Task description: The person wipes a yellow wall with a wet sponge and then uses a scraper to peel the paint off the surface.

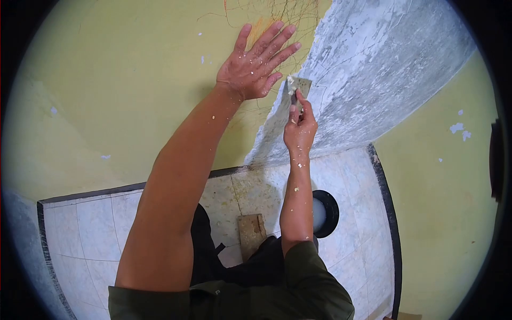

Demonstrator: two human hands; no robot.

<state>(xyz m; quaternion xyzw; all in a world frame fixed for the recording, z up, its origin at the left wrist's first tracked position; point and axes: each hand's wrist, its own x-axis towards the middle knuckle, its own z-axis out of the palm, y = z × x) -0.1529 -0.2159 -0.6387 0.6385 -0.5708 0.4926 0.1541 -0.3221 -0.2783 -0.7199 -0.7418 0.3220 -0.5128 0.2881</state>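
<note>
My left hand [250, 69] lies flat with fingers spread against the yellow-green painted wall [133, 96], over scribbled lines [290, 16]. Below and right of it, my right hand [301, 128] grips a scraper [304, 84] with a flat metal blade. Its blade is at the ragged paint edge, where yellow-green paint meets a bare grey-white patch [368, 69]. Pale crumbs cling to the blade. Small paint flakes dot both hands and forearms.
A black bucket [335, 213] with cloudy liquid stands on the tiled floor [96, 229], right of my legs. Between my legs lies a worn board [248, 234]. Dark skirting [386, 202] borders the floor, and paint debris litters the tiles below the patch.
</note>
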